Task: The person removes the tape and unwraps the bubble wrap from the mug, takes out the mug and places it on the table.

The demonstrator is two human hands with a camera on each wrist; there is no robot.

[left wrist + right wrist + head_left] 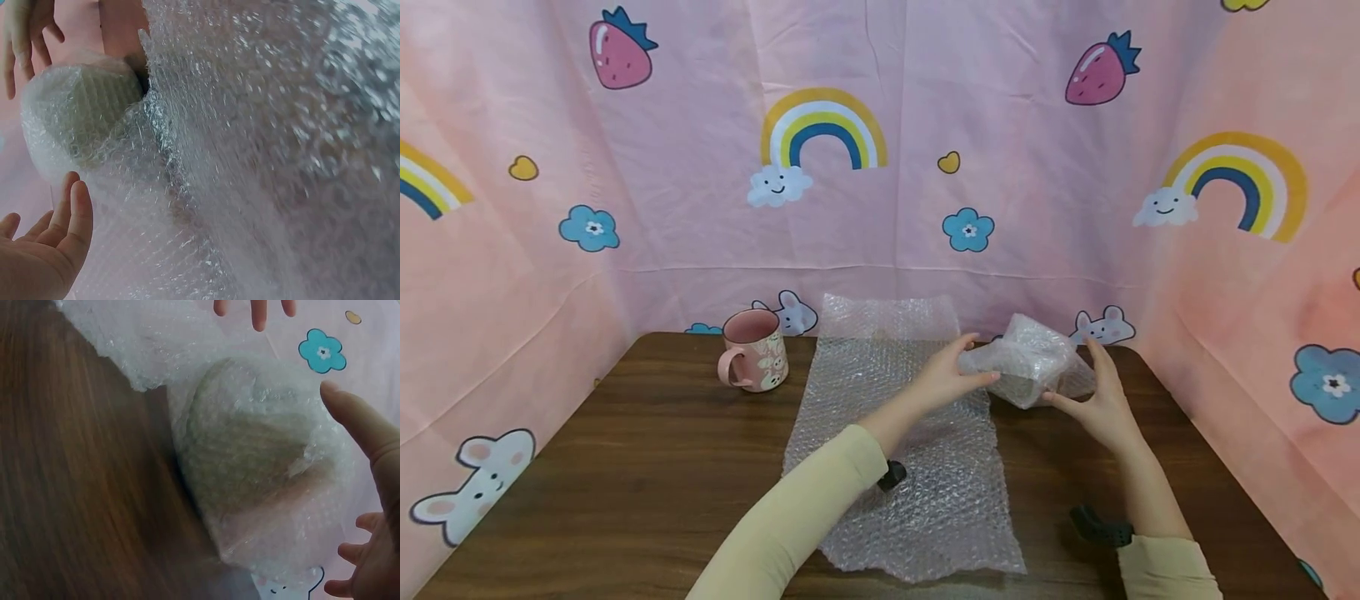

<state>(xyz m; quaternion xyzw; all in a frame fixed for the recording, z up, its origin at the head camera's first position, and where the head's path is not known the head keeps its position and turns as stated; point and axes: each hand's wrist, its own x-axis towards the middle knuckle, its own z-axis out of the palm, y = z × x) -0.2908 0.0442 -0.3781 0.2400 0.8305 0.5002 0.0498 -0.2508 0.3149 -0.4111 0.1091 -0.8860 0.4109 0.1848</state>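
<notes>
A bundle in bubble wrap [1033, 354] sits at the back right of the table. Something dull green shows through the film in both wrist views; its kind cannot be told. My left hand [943, 375] is at the bundle's left side, thumb and fingers apart. On the other side, my right hand [1101, 404] has its fingers spread beside the wrap. In the wrist views neither the left hand [50, 250] nor the right hand [375, 481] curls round the bundle. Whether fingertips touch it is unclear. Under my left arm lies a long bubble wrap sheet [880, 392].
A pink mug [756, 354] with a printed pattern stands at the back left, handle towards the left front. The dark wooden table [647, 467] ends at a patterned cloth [700, 217] behind and at both sides. The sheet's far end leans up against this cloth.
</notes>
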